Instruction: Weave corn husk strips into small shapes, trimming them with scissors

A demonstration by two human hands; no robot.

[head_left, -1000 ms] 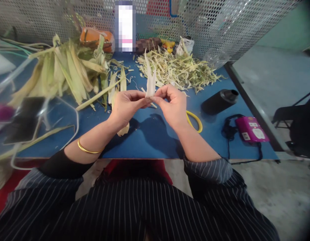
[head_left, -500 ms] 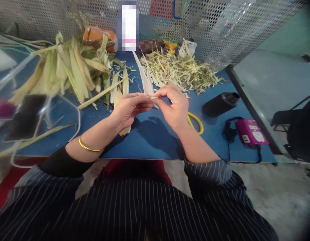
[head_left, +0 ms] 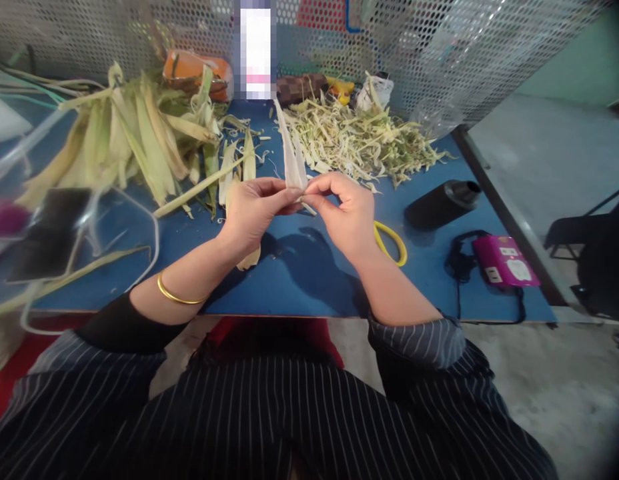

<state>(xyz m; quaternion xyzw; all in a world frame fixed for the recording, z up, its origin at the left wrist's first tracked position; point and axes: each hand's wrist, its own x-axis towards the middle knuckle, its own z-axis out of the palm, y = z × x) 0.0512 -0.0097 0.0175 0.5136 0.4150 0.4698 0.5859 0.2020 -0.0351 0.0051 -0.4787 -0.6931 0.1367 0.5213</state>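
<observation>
Blue-topped work table point(head_left: 299, 280) set against a perforated metal mesh screen point(head_left: 464, 60), viewed from above the seated person's striped lap. Item in hand: one pale, narrow, pointed leaf strip point(head_left: 291, 155), held upright above the middle of the table, its tip toward the far edge. Left hand point(head_left: 252, 213): fingers closed in a pinch on the strip's lower end; thin gold bangle point(head_left: 177, 295) on that wrist. Right hand point(head_left: 342, 213): likewise pinching the same lower end, fingertips meeting those of the left. Far left corner: heap of long whole yellow-green leaves point(head_left: 134, 140), seemingly unworked stock. Far edge, right of centre: pile of fine shredded pale-green trimmings point(head_left: 362, 140), suggesting a good share of the work is done, with much stock remaining. Right edge: black cylindrical container lying on its side point(head_left: 439, 203); magenta box-shaped device with a black cord point(head_left: 504, 260) near the front right corner. Yellow loop handle point(head_left: 392, 241) just behind the right wrist; its tool is hidden. Left edge: clear plastic sheeting point(head_left: 49, 200), blurred, contents unclear. Orange object point(head_left: 194, 70) at the far edge, partly covered by leaves. What the fingers do to the strip's base cannot be made out.
</observation>
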